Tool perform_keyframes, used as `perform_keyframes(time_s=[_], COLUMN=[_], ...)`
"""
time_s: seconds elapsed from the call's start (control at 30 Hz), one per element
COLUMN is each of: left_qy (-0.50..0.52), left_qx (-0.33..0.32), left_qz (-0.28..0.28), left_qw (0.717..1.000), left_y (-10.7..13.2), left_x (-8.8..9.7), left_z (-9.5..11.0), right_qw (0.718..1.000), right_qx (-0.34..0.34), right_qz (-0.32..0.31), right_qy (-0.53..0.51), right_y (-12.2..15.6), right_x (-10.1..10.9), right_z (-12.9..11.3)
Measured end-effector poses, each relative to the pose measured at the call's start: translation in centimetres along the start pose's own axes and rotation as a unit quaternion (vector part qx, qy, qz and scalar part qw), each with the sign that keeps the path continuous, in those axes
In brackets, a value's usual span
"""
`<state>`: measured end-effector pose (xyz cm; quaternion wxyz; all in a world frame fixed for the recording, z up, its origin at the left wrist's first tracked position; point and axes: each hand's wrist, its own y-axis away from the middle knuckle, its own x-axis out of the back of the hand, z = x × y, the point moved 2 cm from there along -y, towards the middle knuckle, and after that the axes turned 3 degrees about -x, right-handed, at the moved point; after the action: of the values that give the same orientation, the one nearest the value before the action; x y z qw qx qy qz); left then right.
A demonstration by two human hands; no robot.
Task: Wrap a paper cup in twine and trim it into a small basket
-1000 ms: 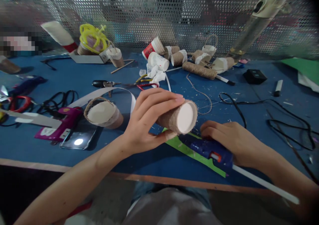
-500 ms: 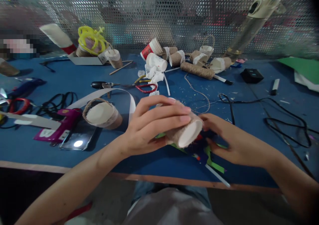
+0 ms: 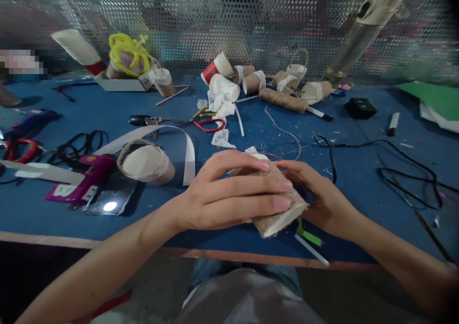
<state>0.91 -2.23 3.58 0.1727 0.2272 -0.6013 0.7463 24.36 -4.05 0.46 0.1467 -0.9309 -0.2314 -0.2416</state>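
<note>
My left hand (image 3: 229,190) is wrapped over a paper cup (image 3: 283,214) covered in brown twine, which lies tilted with its white end toward the lower right. My right hand (image 3: 324,199) curls against the right side of the same cup. Its fingers are partly hidden behind the cup. Beneath the cup, bright green strips (image 3: 309,235) and a thin white stick (image 3: 311,250) show near the table's front edge. A twine-covered cup with a handle (image 3: 167,168) stands to the left of my left hand.
On the blue table (image 3: 222,240) lie a purple glue gun (image 3: 96,176), a phone (image 3: 113,197) with its light on and red-handled scissors (image 3: 210,124). Behind are a twine roll (image 3: 283,100) and several cups. A black cable (image 3: 358,146) runs at right; a perforated metal screen (image 3: 201,23) stands behind.
The cup has turned and tipped downward to the right in my left hand. My right hand has come up against it, and the dark blue and red item beneath is now mostly covered.
</note>
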Motion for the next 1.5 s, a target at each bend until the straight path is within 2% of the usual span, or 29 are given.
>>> perform_keyframes(time_s=[0.03, 0.13, 0.3, 0.43, 0.67, 0.93, 1.1, 1.33, 1.5], left_qy=[0.003, 0.045, 0.156, 0.182, 0.214, 0.272, 0.294, 0.291, 0.267], left_qx=[-0.049, -0.033, 0.097, 0.216, 0.294, 0.325, 0.338, 0.329, 0.364], left_qz=[0.013, 0.018, 0.048, 0.06, 0.072, 0.063, 0.066, 0.046, 0.031], left_qw=[0.999, 0.998, 0.982, 0.957, 0.929, 0.903, 0.892, 0.897, 0.892], left_y=[0.0, 0.0, 0.3, 0.7, 1.0, 1.4, 1.3, 1.3, 1.0], left_x=[0.0, -0.2, -0.3, -0.7, -1.0, -1.2, -1.1, -1.0, -0.8], left_z=[-0.2, -1.4, -2.1, -2.0, -2.9, -3.4, -3.3, -3.1, -2.8], right_qw=[1.0, 1.0, 0.997, 0.996, 0.992, 0.983, 0.98, 0.979, 0.978], right_qx=[-0.011, -0.015, 0.044, 0.051, 0.078, 0.12, 0.116, 0.114, 0.107], right_qz=[0.002, 0.008, 0.017, 0.025, 0.054, 0.068, 0.074, 0.074, 0.074], right_qy=[0.0, 0.023, 0.065, 0.068, 0.08, 0.122, 0.142, 0.151, 0.161], right_y=[-0.1, -0.3, -0.5, -0.5, -0.3, -0.4, -0.3, -0.4, -0.5], right_x=[0.0, 0.1, 0.1, 0.2, 0.3, 0.5, 0.5, 0.5, 0.4], right_z=[0.0, -0.3, -0.9, -1.1, -1.5, -1.7, -1.6, -1.5, -1.4])
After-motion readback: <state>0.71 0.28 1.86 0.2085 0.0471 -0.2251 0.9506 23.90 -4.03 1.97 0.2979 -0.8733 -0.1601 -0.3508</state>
